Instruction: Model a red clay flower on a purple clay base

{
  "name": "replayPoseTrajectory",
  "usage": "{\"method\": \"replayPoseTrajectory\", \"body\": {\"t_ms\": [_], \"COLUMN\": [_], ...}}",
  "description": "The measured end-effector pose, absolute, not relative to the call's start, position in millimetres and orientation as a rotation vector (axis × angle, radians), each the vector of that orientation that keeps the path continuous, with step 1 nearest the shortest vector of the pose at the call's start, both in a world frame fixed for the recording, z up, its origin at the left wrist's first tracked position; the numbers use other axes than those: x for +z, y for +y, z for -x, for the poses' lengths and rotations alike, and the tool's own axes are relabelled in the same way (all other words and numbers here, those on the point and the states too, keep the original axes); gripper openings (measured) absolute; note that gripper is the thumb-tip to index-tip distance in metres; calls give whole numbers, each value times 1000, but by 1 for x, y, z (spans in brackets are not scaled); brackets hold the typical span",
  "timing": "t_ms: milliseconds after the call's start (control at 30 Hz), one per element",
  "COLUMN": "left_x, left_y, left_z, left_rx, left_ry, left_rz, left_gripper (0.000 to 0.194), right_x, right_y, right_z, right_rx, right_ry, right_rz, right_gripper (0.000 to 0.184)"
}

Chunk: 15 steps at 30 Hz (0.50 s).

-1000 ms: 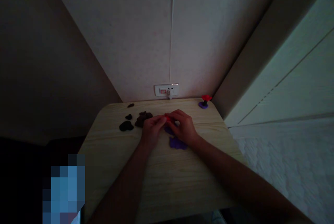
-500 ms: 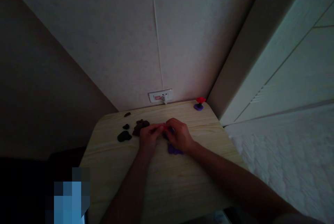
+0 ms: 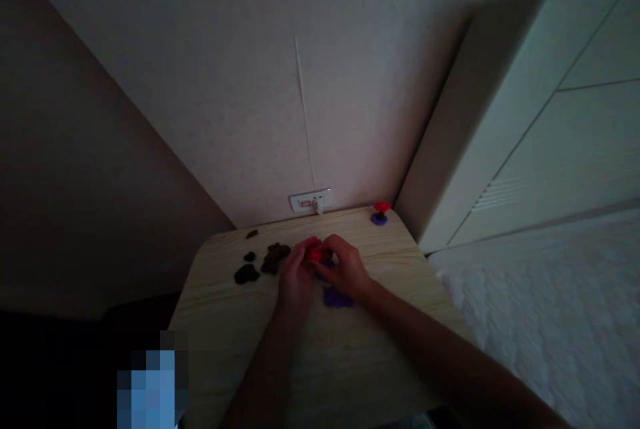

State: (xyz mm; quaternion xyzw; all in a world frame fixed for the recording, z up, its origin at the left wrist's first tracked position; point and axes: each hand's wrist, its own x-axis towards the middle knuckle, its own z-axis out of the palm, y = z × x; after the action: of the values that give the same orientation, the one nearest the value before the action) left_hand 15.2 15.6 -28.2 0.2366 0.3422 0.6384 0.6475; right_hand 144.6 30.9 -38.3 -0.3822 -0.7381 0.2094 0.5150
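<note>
A lump of red modelling clay [image 3: 315,254] is held between my hands above the wooden table [image 3: 320,362]. My left hand [image 3: 295,279] cups it from the left, palm turned up and fingers curled. From the right, the thumb and fingers of my right hand [image 3: 350,270] close on the same lump and hide part of it. Purple clay [image 3: 338,298] lies on the table just below my right hand, with more purple showing behind the fingers. Brown clay [image 3: 275,259] rests close to the left hand.
Black clay [image 3: 247,274], a smaller black piece [image 3: 249,256] and a small brown piece [image 3: 251,234] lie at the left. A red-topped clay figure on a purple base [image 3: 379,218] stands at the back right corner. A wall socket [image 3: 310,200] holds a plug behind the table.
My left hand has turned from a pinch to a cupped palm, and more of the red clay shows. The view has shifted slightly; the pieces on the table stay put.
</note>
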Motion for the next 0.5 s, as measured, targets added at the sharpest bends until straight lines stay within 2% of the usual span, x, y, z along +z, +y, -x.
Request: {"method": "replayPoseTrajectory", "body": {"t_ms": [167,367,433,500], "left_x": [-9,13,23,35], "left_y": [14,16,14,13], "left_z": [-19,-17,-22,-30], "left_rx": [1350,1420,1409,1362], "left_ry": [836,921,852,768], "left_rz": [-375,-435,-539,-615], "left_gripper": [30,33,34,32], "right_x": [-26,10,30,50], "right_y": [18,7,11,19], "right_z": [-134,-136,-140,-140], "right_rx": [509,495,418,306], "right_ry": [-1902,-1904,-1825,-1778], "right_rz": [805,700,753,784], "right_gripper": [10,13,19,33]}}
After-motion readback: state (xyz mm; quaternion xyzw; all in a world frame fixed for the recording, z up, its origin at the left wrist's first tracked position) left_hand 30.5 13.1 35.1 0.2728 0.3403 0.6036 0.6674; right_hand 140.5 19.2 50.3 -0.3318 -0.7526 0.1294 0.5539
